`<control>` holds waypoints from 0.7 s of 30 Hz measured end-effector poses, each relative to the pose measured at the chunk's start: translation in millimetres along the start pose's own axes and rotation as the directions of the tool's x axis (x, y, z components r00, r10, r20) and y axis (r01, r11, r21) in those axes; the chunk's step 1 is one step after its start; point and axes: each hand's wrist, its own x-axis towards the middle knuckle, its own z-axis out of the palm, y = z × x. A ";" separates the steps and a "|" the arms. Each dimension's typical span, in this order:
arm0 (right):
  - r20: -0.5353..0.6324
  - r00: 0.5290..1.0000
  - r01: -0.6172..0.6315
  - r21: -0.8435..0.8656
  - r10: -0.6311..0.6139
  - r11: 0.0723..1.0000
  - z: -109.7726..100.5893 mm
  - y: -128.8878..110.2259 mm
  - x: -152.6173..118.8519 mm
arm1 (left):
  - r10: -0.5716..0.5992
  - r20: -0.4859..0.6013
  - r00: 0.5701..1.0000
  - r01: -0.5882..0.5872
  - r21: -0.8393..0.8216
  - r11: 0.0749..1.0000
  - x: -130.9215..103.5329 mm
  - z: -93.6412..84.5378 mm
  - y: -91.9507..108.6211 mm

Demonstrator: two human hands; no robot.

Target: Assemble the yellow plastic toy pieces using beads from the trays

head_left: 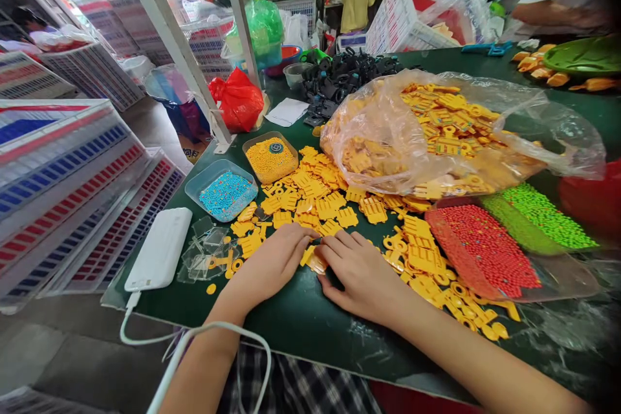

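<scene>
On the dark green counter (339, 343), the left hand (276, 259) and right hand (356, 272) meet at a small yellow plastic piece (315, 260), each grip nearly closed around it. No brand is legible on the white rectangular power bank (159, 248).

Tbl (291, 326): power bank (158, 249) nr L edge, sheets (196, 262) just R. Behind — bead dish (198, 186), then bead box (253, 162) back-R. Loose parts (327, 207) mid-tbl, filled bag (388, 123) behind. R side: bead tray (565, 284), bead tub (509, 217) behind it. Paper (287, 112) R of tied bag (240, 100).
</scene>
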 end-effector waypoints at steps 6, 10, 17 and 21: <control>-0.052 0.998 -0.044 -0.053 0.041 0.998 -1.8 4.9 2.2 | -0.111 -0.074 0.991 0.108 -0.042 0.993 6.4 5.5 -7.2; -0.068 0.996 -0.069 -0.065 0.064 0.995 -0.4 2.4 1.3 | -0.132 -0.133 0.982 0.125 -0.057 0.991 10.9 10.7 -5.4; -0.080 0.996 -0.039 -0.050 0.035 0.998 -0.3 2.4 0.9 | -0.124 -0.104 0.987 0.127 0.024 0.992 10.7 17.1 -3.7; -0.087 0.996 -0.010 -0.057 0.005 0.998 0.0 3.0 0.6 | -0.126 -0.071 0.989 0.132 0.087 0.987 10.0 16.7 -2.9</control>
